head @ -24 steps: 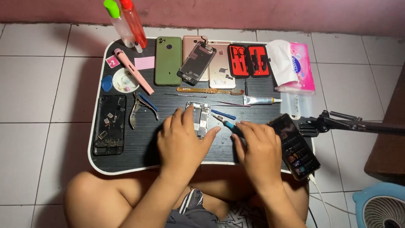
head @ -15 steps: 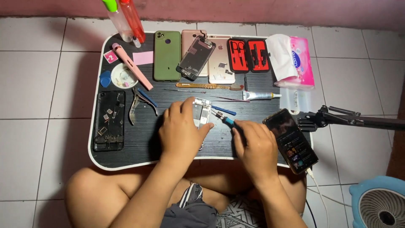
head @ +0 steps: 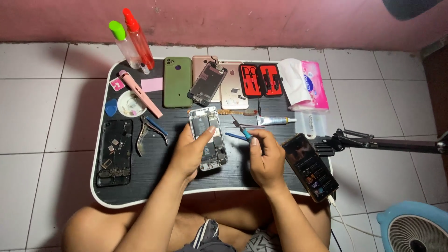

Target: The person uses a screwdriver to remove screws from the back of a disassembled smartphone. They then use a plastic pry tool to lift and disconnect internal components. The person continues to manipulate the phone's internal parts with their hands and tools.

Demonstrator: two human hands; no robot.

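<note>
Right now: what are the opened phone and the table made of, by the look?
Opened phone, in the left hand: likely metal housing, silvery edge with a dull sheen; dark parts inside. Table: probably laminate or plastic top, black with fine straight grain lines, matte, with a white rim that looks plastic. The right hand holds a blue-handled tool.

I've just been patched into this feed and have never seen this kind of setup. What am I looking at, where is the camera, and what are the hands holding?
There is no machine here: a person sits on a tiled floor behind a small black lap table, and the one camera is worn on their head, looking down. The left hand grips an opened phone with its insides showing. The right hand holds a blue-handled screwdriver, tip toward that phone. On the table lie a green phone, a loose screen, a red tool case, pliers, a glue tube, tissues and two spray bottles. A lit phone sits on a stand arm at the right.
</note>
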